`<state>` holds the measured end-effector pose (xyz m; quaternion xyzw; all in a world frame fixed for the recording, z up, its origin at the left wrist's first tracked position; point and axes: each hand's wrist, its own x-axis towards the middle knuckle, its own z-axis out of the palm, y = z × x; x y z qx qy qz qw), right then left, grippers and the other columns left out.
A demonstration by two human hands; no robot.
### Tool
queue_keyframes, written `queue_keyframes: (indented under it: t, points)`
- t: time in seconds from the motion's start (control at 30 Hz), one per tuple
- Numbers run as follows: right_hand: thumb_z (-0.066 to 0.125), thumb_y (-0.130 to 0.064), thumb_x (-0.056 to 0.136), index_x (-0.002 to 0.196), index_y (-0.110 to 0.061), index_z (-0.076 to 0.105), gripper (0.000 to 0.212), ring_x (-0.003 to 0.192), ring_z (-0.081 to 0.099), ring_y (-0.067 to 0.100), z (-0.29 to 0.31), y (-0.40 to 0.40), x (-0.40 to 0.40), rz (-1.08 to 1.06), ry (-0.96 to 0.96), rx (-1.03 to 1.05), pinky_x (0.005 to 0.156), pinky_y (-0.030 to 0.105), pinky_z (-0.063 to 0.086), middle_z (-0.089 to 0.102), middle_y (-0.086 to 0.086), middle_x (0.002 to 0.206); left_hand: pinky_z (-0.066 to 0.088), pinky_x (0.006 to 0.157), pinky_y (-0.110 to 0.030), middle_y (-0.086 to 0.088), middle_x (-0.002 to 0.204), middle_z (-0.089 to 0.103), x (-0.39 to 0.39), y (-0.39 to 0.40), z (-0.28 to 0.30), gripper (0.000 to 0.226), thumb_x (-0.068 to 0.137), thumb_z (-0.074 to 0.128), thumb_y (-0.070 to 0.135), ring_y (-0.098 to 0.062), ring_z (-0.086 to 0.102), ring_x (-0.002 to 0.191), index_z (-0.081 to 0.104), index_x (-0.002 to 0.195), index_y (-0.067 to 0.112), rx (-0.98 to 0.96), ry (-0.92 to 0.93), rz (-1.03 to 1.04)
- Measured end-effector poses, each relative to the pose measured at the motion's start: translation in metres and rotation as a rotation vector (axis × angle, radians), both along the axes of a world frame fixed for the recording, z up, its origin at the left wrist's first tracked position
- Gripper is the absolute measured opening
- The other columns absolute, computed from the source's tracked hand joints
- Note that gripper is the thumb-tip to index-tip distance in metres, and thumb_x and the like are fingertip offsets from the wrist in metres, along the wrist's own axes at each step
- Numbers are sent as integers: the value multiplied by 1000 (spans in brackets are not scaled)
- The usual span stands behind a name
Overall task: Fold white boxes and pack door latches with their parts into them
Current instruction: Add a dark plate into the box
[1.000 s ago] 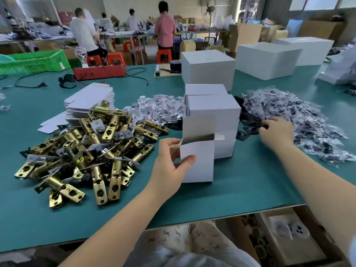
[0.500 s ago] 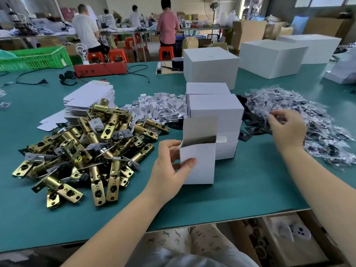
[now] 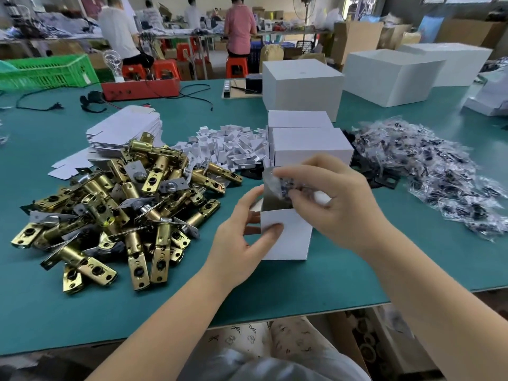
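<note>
Here the little open white box [image 3: 286,233] stands upright on the green table [image 3: 412,265], near the front edge, with its top open. I think it stands this way so parts can drop straight in.

The left hand [image 3: 242,243] holds the box by its left side. The thumb is pressed on the front wall and the fingers curl round the far side, so the box cannot tip or slide. The left arm comes up from the bottom of the view and the wrist is bent a little toward the box.

The right hand [image 3: 335,204] is right over the open top of the box. Its fingers pinch a small clear bag of dark parts [image 3: 283,185], and the bag hangs at the mouth of the box. It looks ready to go in. The right arm reaches in from the right, with the back of the hand facing up.

Left of the box lies a big pile of brass door latches [image 3: 115,213], close enough to grab. Right of the box is a heap of the same clear parts bags [image 3: 445,182]. Just behind the box stand closed white boxes [image 3: 310,144], likely the full ones. Behind the latches is a stack of flat unfolded boxes [image 3: 123,130].

I cannot see if a latch is in the box.
</note>
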<state>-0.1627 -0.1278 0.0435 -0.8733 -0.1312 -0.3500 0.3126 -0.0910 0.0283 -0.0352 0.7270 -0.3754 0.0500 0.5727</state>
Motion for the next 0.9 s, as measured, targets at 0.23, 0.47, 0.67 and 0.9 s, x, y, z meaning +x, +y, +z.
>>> queue_keyframes:
  t: [0.23, 0.47, 0.67, 0.9]
  points:
    - [59, 4, 83, 107, -13, 69, 31, 91, 63, 14, 3, 2, 4, -5, 226, -114, 77, 35, 52, 69, -2, 105, 53, 84, -17, 27, 115, 64, -1, 1, 1, 51, 85, 59, 49, 0, 64, 106, 36, 124, 73, -2, -19, 18]
    - [59, -8, 85, 94, -19, 74, 21, 81, 52, 3, 12, 10, 3, -127, 327, -150, 73, 16, 40, 61, -12, 83, 50, 83, -11, 44, 113, 56, -2, 3, 1, 52, 86, 57, 48, 6, 61, 106, 32, 123, 75, 13, -23, -7]
    - [45, -25, 94, 94, -13, 75, 33, 92, 53, 20, 11, 27, -2, -132, 434, -346, 81, 27, 38, 59, 1, 100, 46, 80, -5, 45, 108, 57, -2, 4, 1, 53, 85, 55, 43, 11, 61, 98, 32, 125, 70, 6, -1, -31]
    - [24, -43, 95, 90, -19, 72, 54, 91, 46, 19, 11, 26, 4, -139, 460, -561, 86, 36, 40, 67, -4, 85, 45, 79, -4, 44, 109, 57, -2, 5, 2, 56, 84, 56, 39, 11, 60, 99, 29, 129, 56, 0, 36, -54]
